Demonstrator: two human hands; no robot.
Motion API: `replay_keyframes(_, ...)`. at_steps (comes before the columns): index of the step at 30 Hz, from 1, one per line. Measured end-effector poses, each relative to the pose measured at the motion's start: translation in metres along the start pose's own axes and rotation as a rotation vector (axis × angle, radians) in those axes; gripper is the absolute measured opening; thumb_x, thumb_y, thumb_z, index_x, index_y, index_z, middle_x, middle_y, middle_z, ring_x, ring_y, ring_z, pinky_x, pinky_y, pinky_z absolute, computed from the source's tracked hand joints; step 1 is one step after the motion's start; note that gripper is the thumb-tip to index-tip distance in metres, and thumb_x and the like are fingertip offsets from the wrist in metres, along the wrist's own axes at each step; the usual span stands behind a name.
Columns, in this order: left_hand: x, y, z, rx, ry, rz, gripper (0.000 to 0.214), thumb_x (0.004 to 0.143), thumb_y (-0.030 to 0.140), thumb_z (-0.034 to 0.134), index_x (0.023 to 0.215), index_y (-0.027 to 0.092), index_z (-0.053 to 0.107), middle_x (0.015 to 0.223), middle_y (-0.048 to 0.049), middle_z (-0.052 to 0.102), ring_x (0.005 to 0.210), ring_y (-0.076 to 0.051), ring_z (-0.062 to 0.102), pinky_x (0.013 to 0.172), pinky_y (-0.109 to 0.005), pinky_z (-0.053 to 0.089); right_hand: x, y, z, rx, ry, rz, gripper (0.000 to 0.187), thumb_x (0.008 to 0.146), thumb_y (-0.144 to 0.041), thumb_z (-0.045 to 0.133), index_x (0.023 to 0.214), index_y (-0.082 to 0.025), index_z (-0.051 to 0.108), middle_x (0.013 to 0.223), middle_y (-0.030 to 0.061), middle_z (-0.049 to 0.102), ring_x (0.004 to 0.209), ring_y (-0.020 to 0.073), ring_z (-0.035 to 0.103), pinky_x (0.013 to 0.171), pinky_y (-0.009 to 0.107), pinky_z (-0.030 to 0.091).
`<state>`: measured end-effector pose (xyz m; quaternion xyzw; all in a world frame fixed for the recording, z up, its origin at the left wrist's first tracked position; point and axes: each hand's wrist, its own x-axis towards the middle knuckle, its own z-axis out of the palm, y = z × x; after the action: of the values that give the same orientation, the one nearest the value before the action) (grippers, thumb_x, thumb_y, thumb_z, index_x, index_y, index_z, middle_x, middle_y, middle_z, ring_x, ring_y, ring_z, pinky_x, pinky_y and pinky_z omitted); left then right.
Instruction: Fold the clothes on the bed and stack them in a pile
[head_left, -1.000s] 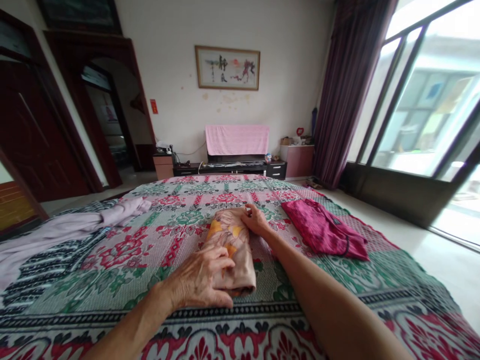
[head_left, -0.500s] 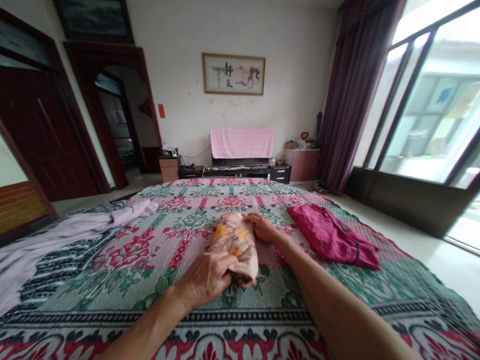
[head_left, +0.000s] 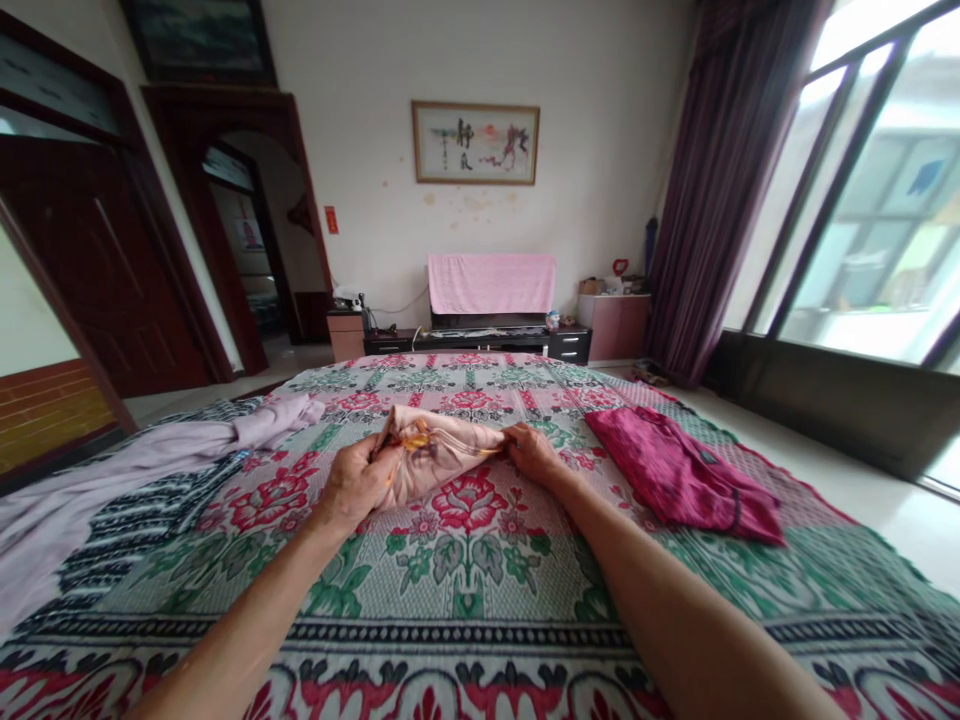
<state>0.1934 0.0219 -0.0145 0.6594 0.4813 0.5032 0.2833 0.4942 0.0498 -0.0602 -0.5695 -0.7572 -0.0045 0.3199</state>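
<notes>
A folded beige cloth with orange print (head_left: 442,455) lies across the middle of the bed, turned crosswise. My left hand (head_left: 358,483) is closed on its left end, which it lifts a little off the bedspread. My right hand (head_left: 531,453) grips the cloth's right end, fingers curled on it. Both forearms reach out over the flowered red, green and pink bedspread (head_left: 465,560).
A folded magenta garment (head_left: 679,475) lies on the bed to the right of my hands. A pale lilac cloth (head_left: 142,455) is bunched at the left edge. Beyond the bed stand a low dark cabinet (head_left: 480,340), a doorway at left and a glass door at right.
The beige cloth has been swung from lying lengthwise to lying crosswise and moved farther from me. My left hand went up and left with its near end; my right hand stayed on the far end.
</notes>
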Motion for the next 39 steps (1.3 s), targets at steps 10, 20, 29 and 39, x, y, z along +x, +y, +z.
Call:
replay_keyframes(10,0.014,0.006,-0.046,-0.42,0.091,-0.412,0.029,0.05,0.029,0.07,0.072,0.014,0.06,0.055,0.0011,0.064,0.05,-0.014,0.059,0.05,-0.024,0.047,0.015,-0.042,-0.053,0.672,-0.134,0.168,0.015,0.072,-0.029,0.051,0.069,-0.016,0.058,0.057,-0.0023,0.055,0.053,0.0092,0.047,0.05,0.02,0.036)
replay_keyframes(20,0.006,-0.035,-0.035,-0.209,-0.148,-0.498,0.022,0.05,0.029,0.071,0.059,0.014,0.058,0.052,-0.0004,0.064,0.048,-0.015,0.059,0.048,-0.022,0.042,0.008,-0.025,-0.027,0.751,-0.234,0.508,0.033,0.07,-0.044,0.061,0.054,-0.015,0.055,0.048,-0.0002,0.052,0.042,0.0079,0.043,0.041,0.021,0.033)
replay_keyframes(29,0.006,-0.038,-0.044,-0.085,-0.148,-0.411,0.044,0.057,0.05,0.073,0.081,0.013,0.071,0.079,-0.0071,0.074,0.077,-0.022,0.068,0.062,-0.025,0.048,-0.001,-0.026,-0.037,0.683,-0.332,0.315,0.043,0.077,-0.057,0.055,0.07,-0.015,0.058,0.055,-0.0028,0.053,0.047,0.007,0.043,0.044,0.019,0.032)
replay_keyframes(39,0.011,-0.054,-0.036,-0.059,-0.054,-0.395,0.038,0.056,0.021,0.066,0.093,0.013,0.069,0.085,-0.007,0.075,0.076,-0.021,0.069,0.063,-0.024,0.052,-0.009,-0.01,-0.034,0.897,-0.398,0.355,0.048,0.066,-0.037,0.072,0.107,-0.016,0.059,0.073,-0.0015,0.061,0.059,0.0088,0.051,0.055,0.02,0.042)
